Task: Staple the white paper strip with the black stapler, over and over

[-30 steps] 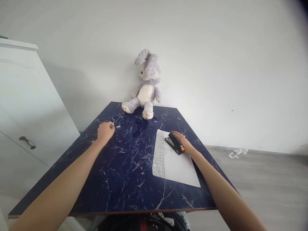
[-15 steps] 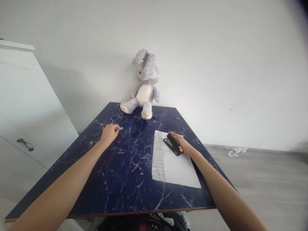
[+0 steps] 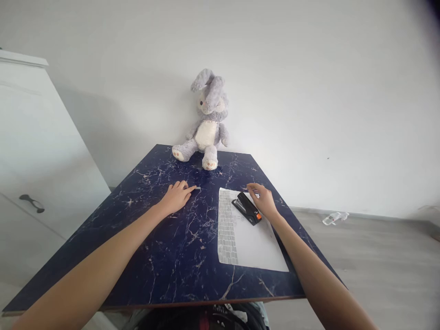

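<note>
A small grey strip, which looks like a stick of staples, lies on the blue marble-patterned table. My left hand is spread beside it, palm down, with a fingertip at the strip's left end. A black stapler with an orange part at its near end rests at a slant on a white sheet of paper. Just right of the stapler is my right hand, its fingers bent and apart over the sheet's upper right, not wrapped round the stapler. Printed or drawn grey rows cover the sheet's left side.
A grey plush rabbit sits at the table's far edge against the white wall. To the left stands a white cabinet with a dark handle. A crumpled clear plastic piece lies on the floor at right.
My left hand has moved right with the small strip; its fingers have spread and the strip now lies on the table. My right hand has come off the stapler, which stays on the paper.
</note>
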`<state>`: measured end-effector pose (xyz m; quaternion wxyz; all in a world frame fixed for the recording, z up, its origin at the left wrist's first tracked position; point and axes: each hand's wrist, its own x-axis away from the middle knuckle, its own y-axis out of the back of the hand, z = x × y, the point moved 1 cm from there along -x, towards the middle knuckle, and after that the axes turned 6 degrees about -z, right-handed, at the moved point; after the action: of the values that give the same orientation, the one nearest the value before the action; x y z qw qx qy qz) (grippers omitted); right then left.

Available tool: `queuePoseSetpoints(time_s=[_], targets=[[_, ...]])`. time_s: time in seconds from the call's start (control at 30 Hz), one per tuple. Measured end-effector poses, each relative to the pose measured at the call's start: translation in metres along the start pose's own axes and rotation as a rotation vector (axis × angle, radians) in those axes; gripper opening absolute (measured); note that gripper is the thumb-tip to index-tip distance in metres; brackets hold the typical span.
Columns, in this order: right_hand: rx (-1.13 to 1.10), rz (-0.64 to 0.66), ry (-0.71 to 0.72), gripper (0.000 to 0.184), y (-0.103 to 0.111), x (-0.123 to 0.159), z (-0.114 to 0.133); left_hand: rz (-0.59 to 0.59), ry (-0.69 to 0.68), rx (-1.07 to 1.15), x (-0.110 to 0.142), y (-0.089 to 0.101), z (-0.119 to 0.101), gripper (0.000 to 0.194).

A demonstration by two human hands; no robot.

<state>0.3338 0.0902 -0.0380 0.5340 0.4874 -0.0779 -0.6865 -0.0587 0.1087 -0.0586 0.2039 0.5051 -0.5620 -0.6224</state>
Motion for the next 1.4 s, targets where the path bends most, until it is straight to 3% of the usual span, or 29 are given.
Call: queuePoseSetpoints(time_s=[0.1,0.17,0.3,0.43,0.53,0.6,0.67,0.83,0.93,1.07,1.23,1.4], targets=[[0.079,-0.005,0.068,0.025,0.004,-0.017,0.037,-0.026,0.049,0.027,-0.001,0.000,0.002,0.043],[0.114,0.160,0.156,0.024,-0.008,-0.033,0.069,-0.057,0.092,0.046,-0.002,0.000,0.004,0.035],[0.232,0.520,0.341,0.033,-0.070,-0.067,0.124,-0.110,0.164,0.071,-0.004,0.001,0.010,0.023],[0.240,0.588,0.340,0.032,-0.137,-0.087,0.149,-0.142,0.157,0.096,-0.004,0.006,0.016,0.020],[0.241,0.610,0.316,0.019,-0.163,-0.092,0.150,-0.159,0.151,0.116,-0.003,0.008,0.017,0.019],[0.243,0.611,0.295,0.016,-0.163,-0.097,0.141,-0.171,0.154,0.119,-0.003,0.008,0.017,0.018],[0.253,0.586,0.262,0.015,-0.147,-0.107,0.122,-0.174,0.157,0.123,-0.004,0.006,0.017,0.018],[0.337,0.417,0.110,0.018,-0.062,-0.134,0.037,-0.183,0.158,0.151,-0.004,0.002,0.018,0.017],[0.367,0.352,-0.003,0.010,-0.024,-0.123,-0.013,-0.175,0.170,0.157,-0.005,0.002,0.018,0.015],[0.304,0.307,-0.063,0.009,-0.025,-0.092,-0.049,-0.170,0.169,0.163,-0.006,0.001,0.021,0.014],[0.185,0.279,-0.063,0.010,-0.044,-0.085,-0.060,-0.193,0.179,0.202,-0.005,-0.004,0.028,0.013],[0.146,0.194,-0.110,0.017,-0.031,-0.079,-0.068,-0.186,0.183,0.194,-0.005,-0.006,0.032,0.014]])
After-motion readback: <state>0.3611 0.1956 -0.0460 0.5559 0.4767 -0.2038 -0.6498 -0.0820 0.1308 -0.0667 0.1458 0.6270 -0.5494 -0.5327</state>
